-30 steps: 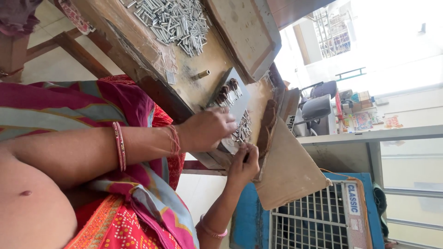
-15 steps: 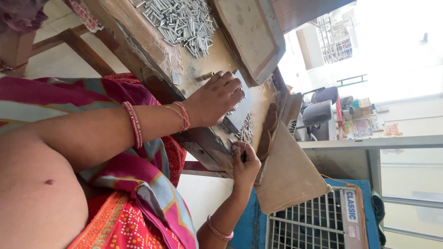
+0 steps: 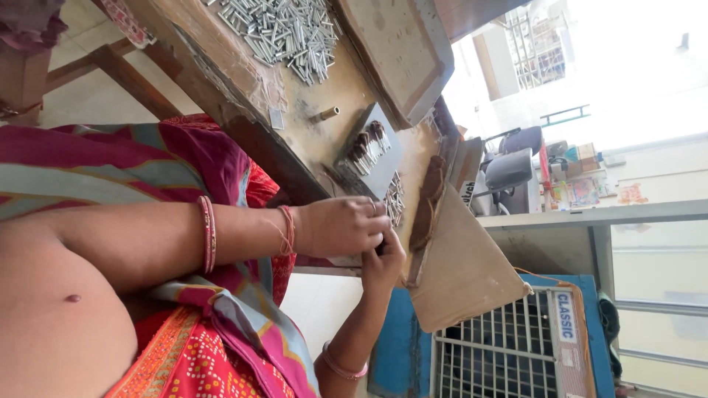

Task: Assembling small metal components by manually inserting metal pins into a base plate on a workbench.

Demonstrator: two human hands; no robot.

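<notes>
My left hand (image 3: 339, 225), with bangles at the wrist, is curled shut at the near edge of a worn wooden workbench (image 3: 221, 81). My right hand (image 3: 383, 265) comes up from below and its fingertips meet those of the left. Both pinch a small part that the fingers mostly hide. Just beyond the hands lies a grey metal plate (image 3: 387, 166) carrying a row of small dark, brass-tipped pieces (image 3: 367, 147). A little heap of small metal bits (image 3: 394, 197) sits beside the hands. A single brass tube (image 3: 328, 113) lies loose on the bench.
A big pile of silver metal pins (image 3: 280, 29) covers the bench's far end, next to a wooden board (image 3: 398, 51). A cardboard sheet (image 3: 464, 273) leans off the bench over a blue wire-mesh crate (image 3: 501, 354). An office chair (image 3: 509, 169) stands behind.
My left hand reached out over the bench near the brass tube, then drew back to the bench edge, where it now meets my right hand. The right hand has barely moved.
</notes>
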